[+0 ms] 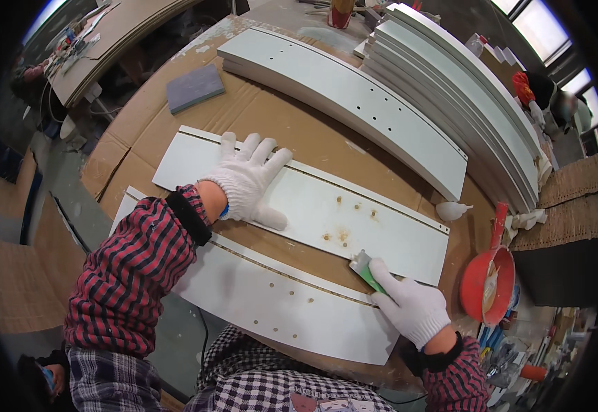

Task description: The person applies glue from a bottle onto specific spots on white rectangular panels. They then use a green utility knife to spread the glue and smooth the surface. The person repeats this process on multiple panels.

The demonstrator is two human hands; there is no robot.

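Note:
A white, slotted panel [409,240] lies across the cardboard, with brownish filler smears around several small holes. My left hand [247,180], in a white knit glove, rests flat on it with the fingers spread. My right hand [415,310], gloved too, grips a putty knife [365,269] with a green handle. Its metal blade is at the panel's near edge; whether it touches, I cannot tell. Closer to me lies a second white panel [237,292] with several holes, partly under my left forearm.
Beyond are a short stack of white panels [326,86] and a taller stack [443,103]. A grey block [196,88] sits on the cardboard [141,134]. At right are a white bulb-shaped bottle [453,210] and a red pan [472,288] with pale paste. Another person [553,103] works far right.

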